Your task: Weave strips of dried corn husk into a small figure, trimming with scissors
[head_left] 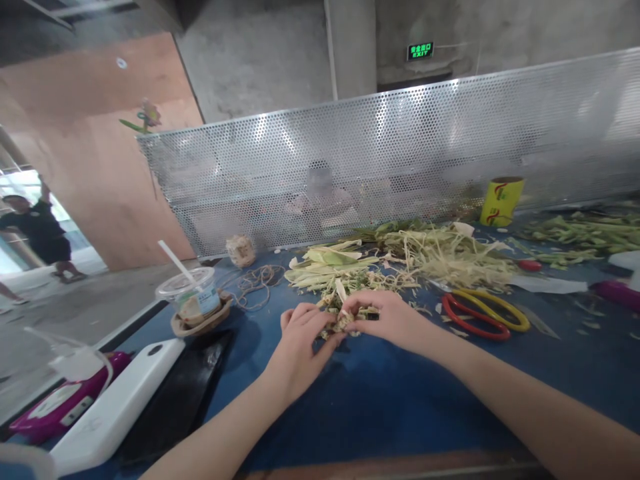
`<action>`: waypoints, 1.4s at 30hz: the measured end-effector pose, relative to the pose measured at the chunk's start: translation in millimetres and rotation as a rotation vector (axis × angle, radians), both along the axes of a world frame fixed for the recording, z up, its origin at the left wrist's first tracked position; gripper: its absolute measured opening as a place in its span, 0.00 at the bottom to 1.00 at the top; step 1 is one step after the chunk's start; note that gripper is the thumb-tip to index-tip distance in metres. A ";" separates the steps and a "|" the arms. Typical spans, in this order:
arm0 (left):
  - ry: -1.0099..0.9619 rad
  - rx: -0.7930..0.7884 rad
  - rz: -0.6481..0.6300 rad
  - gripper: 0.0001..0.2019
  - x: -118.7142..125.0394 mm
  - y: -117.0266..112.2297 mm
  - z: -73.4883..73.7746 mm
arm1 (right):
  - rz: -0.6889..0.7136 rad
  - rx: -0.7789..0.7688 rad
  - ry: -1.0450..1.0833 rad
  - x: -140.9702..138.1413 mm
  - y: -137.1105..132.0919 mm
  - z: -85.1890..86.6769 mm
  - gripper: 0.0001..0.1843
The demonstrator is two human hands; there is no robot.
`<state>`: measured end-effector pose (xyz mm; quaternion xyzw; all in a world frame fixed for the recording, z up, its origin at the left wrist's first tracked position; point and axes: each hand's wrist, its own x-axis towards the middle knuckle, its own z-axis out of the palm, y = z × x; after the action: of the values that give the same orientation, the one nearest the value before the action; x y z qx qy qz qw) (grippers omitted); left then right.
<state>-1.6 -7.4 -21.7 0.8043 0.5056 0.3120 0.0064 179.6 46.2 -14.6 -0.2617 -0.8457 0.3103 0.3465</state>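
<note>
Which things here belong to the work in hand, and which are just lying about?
Likely part of the work:
plant bits, between left hand and right hand
leafy pile
scissors and string, perhaps

Seemingly just lying about:
drink cup
white oblong object
black flat object

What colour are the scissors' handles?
The scissors have one red handle and one yellow handle, seen in the head view.
</note>
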 end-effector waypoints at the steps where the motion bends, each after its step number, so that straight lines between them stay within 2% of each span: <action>1: -0.001 -0.011 0.001 0.08 -0.6 1.2 -0.5 | -0.006 -0.001 -0.006 0.6 0.5 0.6 0.04; 5: -0.049 0.000 0.062 0.08 -1.1 2.3 -0.1 | -0.031 -0.005 -0.015 0.7 -1.2 2.8 0.06; 9: -0.085 0.016 0.126 0.08 2.8 -0.6 0.1 | -0.095 0.045 0.037 -5.1 -6.8 0.3 0.03; 12: -0.091 0.034 0.137 0.10 5.2 -1.0 -0.5 | -0.129 0.122 0.089 -8.9 -10.6 -1.2 0.02; 15: -0.094 0.070 0.112 0.09 3.5 0.7 -1.1 | -0.144 0.123 0.113 -8.8 -11.3 -0.5 0.03; 16: -0.077 0.077 0.108 0.08 2.2 1.4 -1.5 | -0.131 0.105 0.110 -8.1 -10.7 -0.3 0.04; 18: -0.020 0.093 0.121 0.07 -0.4 2.6 -2.4 | -0.072 0.059 0.080 -6.2 -9.0 -0.9 0.13; 21: 0.064 0.126 0.136 0.13 -2.2 3.4 -3.8 | 0.014 0.018 0.037 -4.5 -6.9 -4.0 0.26; 25: 0.107 0.171 0.076 0.07 0.1 2.5 -4.3 | -0.034 0.010 0.053 -5.9 -7.1 -7.8 0.34; 28: 0.078 0.206 0.065 0.07 3.2 0.6 -3.8 | -0.066 0.023 0.057 -7.5 -9.1 -7.9 0.39; 32: 0.058 0.151 0.108 0.07 7.3 -1.2 -2.1 | -0.086 0.055 0.057 -6.4 -10.6 -4.8 0.36; 34: 0.036 0.104 0.138 0.08 8.4 -0.7 -1.5 | -0.072 0.019 0.062 -4.2 -9.6 -2.1 0.33; 38: -0.018 0.007 0.203 0.08 7.2 3.5 -2.6 | -0.037 -0.071 -0.017 -0.1 -4.8 1.7 0.19; 42: -0.031 -0.016 0.215 0.09 4.3 7.8 -3.7 | -0.050 -0.045 -0.089 1.8 4.4 0.6 0.14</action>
<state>2.8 0.4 -25.4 0.7404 0.5913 0.3193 -0.0128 181.4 50.5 -14.1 -0.3040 -0.8464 0.3083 0.3101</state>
